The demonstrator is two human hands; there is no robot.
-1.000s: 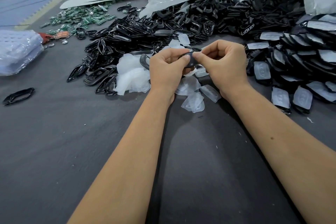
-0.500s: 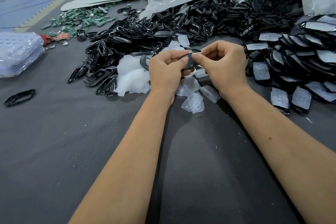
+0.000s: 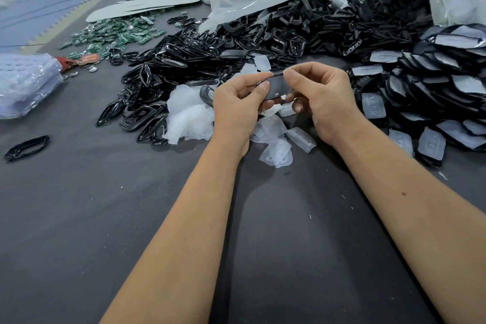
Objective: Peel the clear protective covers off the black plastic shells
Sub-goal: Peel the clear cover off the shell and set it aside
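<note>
Though fingers hide its ends, both hands pinch the black shell (image 3: 278,87).

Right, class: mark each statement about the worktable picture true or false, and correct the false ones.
1. Both hands hold one black shell. True: the left hand and right hand grip the shell between them.
2. The green circuit boards lie at the near right. False: the circuit boards lie at the far left.
3. Peeled covers lie under the hands. True: loose covers sit on the table there.
4. The shells at the right are all bare. False: the shells at the right carry clear covers.
5. A lone black frame lies at the left edge. True: frame.
</note>
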